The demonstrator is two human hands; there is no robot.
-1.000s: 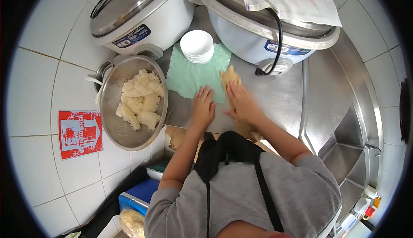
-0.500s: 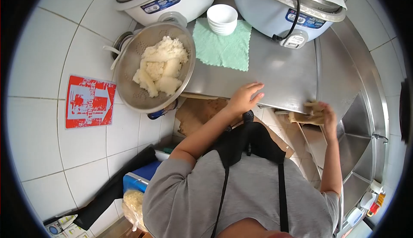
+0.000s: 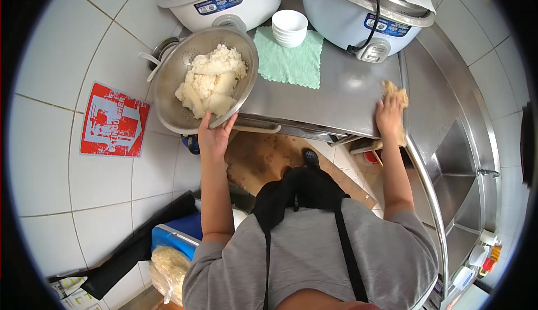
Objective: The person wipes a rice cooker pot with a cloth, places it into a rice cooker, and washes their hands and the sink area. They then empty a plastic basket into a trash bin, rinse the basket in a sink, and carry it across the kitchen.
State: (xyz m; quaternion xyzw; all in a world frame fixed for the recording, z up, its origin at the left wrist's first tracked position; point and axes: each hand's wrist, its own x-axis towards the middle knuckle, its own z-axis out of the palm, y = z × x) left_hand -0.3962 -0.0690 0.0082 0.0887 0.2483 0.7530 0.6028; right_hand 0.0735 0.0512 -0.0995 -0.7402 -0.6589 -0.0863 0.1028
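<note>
Tan cloth (image 3: pixel 397 92) is lying bunched at the R end of the steel counter (image 3: pixel 342 89), just beside the raised seam (image 3: pixel 402 66); half a sec ago I was holding it lower, at the front edge. My R hand (image 3: pixel 390 118) is now resting on it from above, fingers nearly straight, not curled round it, so the cloth's working up top again. My L hand (image 3: pixel 214 138), hanging free a moment ago, is now touching the colander (image 3: pixel 168 111) at its front rim, fingers part spread; can't tell if they're gripping. So both hands are busy, well apart. Rice (image 3: pixel 217 62) is sitting in there. Btwn hands, farther back, the green cloth (image 3: pixel 288 66) is lying flat w/ white bowls (image 3: pixel 290 30) stacked on it; 2 rice cookers (image 3: pixel 347 21) are standing behind.
</note>
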